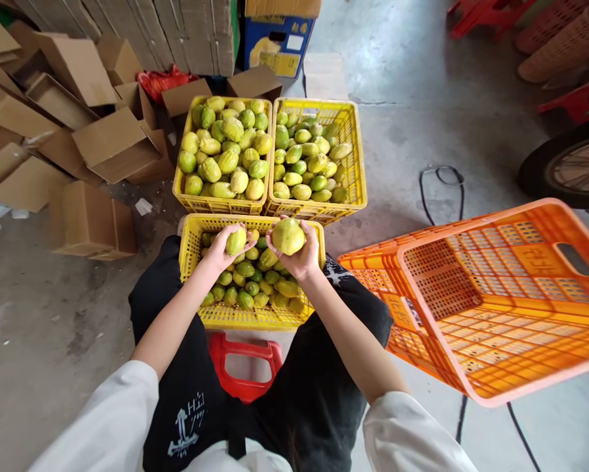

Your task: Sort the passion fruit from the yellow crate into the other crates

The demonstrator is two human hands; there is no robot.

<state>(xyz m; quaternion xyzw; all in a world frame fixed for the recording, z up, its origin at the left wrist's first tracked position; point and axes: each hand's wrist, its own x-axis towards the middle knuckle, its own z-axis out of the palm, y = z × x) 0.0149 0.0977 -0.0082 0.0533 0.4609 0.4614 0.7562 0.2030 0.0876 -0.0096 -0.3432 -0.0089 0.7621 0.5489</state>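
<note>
Head view, centre frame: the person's left hand (224,248), fingers curled, grasps a small oval yellow-green fruit (236,242); the right hand (304,259), fingers likewise curled, grasps a larger round yellow-green fruit (288,236). Both are above a yellow perforated plastic crate (255,320) of loose green-yellow fruits (246,301). An orange lattice plastic crate (540,257) rests at frame right.

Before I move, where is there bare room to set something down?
Bare floor shows left of the black trousers, this side of the cardboard boxes. Another patch lies right of the rear-right yellow crate, toward the wheel; a black cable lies on it. Crowded: upper left, where the boxes pile up, and the front yellow crate, spread with fruit.
</note>
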